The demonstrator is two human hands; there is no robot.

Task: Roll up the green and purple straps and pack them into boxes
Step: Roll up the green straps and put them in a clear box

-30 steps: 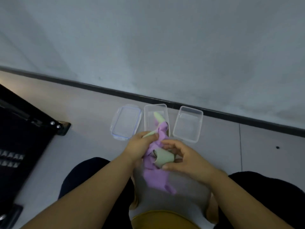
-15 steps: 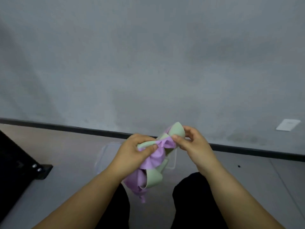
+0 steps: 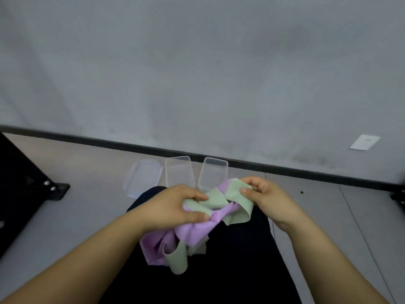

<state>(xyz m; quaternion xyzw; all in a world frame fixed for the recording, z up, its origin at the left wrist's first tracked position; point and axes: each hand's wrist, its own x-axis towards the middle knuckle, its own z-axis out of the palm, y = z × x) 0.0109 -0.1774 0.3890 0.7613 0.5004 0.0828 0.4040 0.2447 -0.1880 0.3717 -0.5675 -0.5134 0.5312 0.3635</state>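
A green strap (image 3: 215, 201) and a purple strap (image 3: 195, 229) are tangled together above my lap. My left hand (image 3: 175, 207) grips the bunched part of both straps between thumb and fingers. My right hand (image 3: 262, 196) pinches a free end of the green strap and holds it out to the right. Loose loops of both straps hang down below my left hand. On the floor ahead stand two clear plastic boxes, one in the middle (image 3: 178, 170) and one on the right (image 3: 214, 172), both without contents. A clear lid (image 3: 143, 177) lies flat to their left.
A grey wall with a black skirting strip (image 3: 109, 142) runs behind the boxes. A black frame with bolts (image 3: 26, 183) stands on the left floor, and another black foot (image 3: 398, 197) shows at the right edge. My dark trouser legs fill the lower middle.
My hands have moved apart, the right one drawing the green end out to the right. The view has tilted down a little, so the boxes and lid show again beyond the hands.
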